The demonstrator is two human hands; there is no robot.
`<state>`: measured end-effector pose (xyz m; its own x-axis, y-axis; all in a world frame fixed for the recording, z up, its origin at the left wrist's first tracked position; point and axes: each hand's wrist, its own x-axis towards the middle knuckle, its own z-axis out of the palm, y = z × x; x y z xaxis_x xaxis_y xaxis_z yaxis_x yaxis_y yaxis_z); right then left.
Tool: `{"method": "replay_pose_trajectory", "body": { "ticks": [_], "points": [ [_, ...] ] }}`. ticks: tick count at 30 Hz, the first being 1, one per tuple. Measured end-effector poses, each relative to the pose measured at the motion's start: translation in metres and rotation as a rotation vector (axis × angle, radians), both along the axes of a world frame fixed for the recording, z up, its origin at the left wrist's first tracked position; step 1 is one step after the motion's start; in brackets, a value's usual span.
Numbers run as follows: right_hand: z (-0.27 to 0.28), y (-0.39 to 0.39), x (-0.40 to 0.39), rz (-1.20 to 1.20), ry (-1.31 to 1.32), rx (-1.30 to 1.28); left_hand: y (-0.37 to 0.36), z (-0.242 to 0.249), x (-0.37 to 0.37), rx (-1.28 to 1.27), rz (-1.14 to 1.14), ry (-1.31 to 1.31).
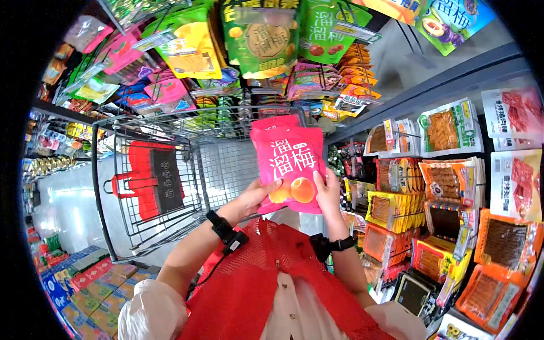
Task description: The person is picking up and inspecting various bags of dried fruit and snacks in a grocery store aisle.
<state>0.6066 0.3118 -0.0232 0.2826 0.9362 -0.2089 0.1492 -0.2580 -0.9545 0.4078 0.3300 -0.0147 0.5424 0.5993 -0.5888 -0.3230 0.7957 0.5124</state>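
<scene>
Both hands grip a pink snack bag (292, 161) with white characters and orange fruit printed on its front. A second pink bag (275, 121) shows behind its upper left edge; how it is held is hidden. My left hand (258, 195) closes on the lower left side, thumb on the front. At the lower right side, my right hand (328, 191) pinches the bag the same way. The bags are upright over the front of a wire shopping cart (222, 170).
A red bag (141, 181) hangs at the cart's left part. Hanging snack packets (263, 42) fill the racks ahead, and packaged dried snacks (447, 178) hang on the right. Stacked boxes (96, 283) stand on the floor at lower left.
</scene>
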Motion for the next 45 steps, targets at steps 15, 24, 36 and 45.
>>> {"method": "replay_pose_trajectory", "body": {
  "ticks": [15, 24, 36, 45],
  "points": [
    [0.069, -0.042, -0.151, 0.331, 0.204, 0.185, -0.051, 0.056, -0.178, 0.41, -0.016, 0.338],
    [0.061, -0.03, -0.161, 0.421, -0.615, -0.001, -0.047, 0.017, -0.185, 0.225, 0.188, 0.227],
    [0.044, -0.055, -0.056, 0.309, -0.458, -0.276, 0.022, -0.054, -0.124, 0.219, 0.093, 0.303],
    [0.011, -0.075, 0.059, 0.316, -0.624, -0.261, 0.083, -0.201, -0.033, 0.469, -0.018, 0.589]
  ]
}}
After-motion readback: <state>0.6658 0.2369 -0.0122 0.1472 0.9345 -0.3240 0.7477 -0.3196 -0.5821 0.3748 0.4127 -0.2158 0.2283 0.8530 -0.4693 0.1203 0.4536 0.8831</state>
